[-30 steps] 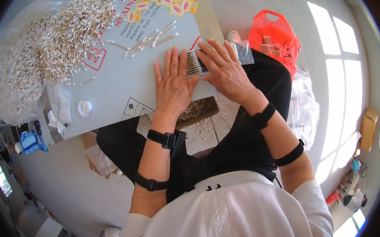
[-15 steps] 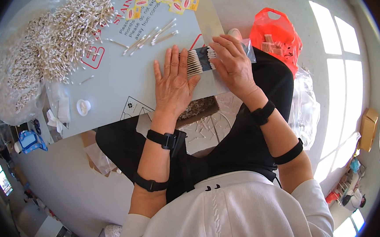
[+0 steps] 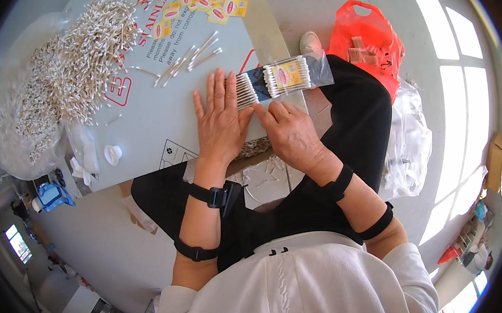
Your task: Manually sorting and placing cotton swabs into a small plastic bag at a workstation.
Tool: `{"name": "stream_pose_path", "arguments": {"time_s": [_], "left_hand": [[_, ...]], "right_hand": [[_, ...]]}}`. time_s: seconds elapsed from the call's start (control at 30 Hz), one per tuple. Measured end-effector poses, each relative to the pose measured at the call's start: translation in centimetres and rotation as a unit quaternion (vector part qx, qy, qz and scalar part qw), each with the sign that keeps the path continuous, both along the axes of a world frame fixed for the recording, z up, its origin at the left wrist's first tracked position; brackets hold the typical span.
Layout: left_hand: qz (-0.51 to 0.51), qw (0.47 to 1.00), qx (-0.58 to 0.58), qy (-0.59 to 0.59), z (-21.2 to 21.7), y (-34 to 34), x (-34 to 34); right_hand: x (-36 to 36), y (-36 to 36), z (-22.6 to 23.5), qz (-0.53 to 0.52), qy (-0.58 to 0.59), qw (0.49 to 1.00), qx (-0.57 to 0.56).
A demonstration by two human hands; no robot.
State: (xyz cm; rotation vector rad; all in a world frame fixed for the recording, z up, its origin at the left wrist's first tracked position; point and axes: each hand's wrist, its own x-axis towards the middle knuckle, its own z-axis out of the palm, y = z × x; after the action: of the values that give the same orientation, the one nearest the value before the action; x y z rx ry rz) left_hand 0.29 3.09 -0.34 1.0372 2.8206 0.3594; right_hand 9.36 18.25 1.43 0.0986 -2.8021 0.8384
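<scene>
My left hand (image 3: 222, 119) lies flat on the table with its fingers stretched out. Its thumb side meets a neat row of cotton swabs (image 3: 246, 92) on a dark strip (image 3: 259, 82). At the near end of that row my right hand (image 3: 295, 130) is closed, fingers curled and pressed together by the left thumb; whatever they hold, if anything, is hidden. Just beyond it, a second row of cotton swabs (image 3: 273, 82) with a yellow-and-white card (image 3: 287, 74) on top lies in a clear plastic bag (image 3: 322, 71) reaching past the table's right edge.
A large heap of loose cotton swabs (image 3: 74, 57) covers the table's left side. Several swabs (image 3: 189, 59) lie beyond my left hand, with yellow-and-white cards (image 3: 206, 1) farther off. A white lid (image 3: 112, 155) sits near the front edge. A red plastic bag (image 3: 367, 39) is at the right.
My right hand has drawn back toward me and left, off the far swab row, and its fingers have curled. The carded row now shows. My left hand stays flat.
</scene>
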Motion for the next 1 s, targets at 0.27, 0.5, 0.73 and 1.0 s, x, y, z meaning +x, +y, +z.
{"name": "stream_pose_path", "arguments": {"time_s": [0.27, 0.5, 0.73, 1.0], "left_hand": [[-0.002, 1.0, 0.0, 0.003, 0.1, -0.1, 0.0], [0.003, 1.0, -0.024, -0.007, 0.2, 0.0, 0.0], [0.043, 0.986, 0.148, 0.065, 0.3, -0.6, 0.0], [0.032, 0.975, 0.193, 0.101, 2.0, 0.7, -2.5]], "right_hand": [[-1.9, 1.4, -0.5, -0.062, 0.034, 0.994, -0.08], [-5.5, 2.9, -0.2, -0.087, 0.055, 0.994, -0.04], [-3.2, 1.6, 0.7, -0.114, 0.017, 0.981, -0.153], [-1.0, -0.7, 0.9, 0.023, -0.044, 0.995, -0.083]]}}
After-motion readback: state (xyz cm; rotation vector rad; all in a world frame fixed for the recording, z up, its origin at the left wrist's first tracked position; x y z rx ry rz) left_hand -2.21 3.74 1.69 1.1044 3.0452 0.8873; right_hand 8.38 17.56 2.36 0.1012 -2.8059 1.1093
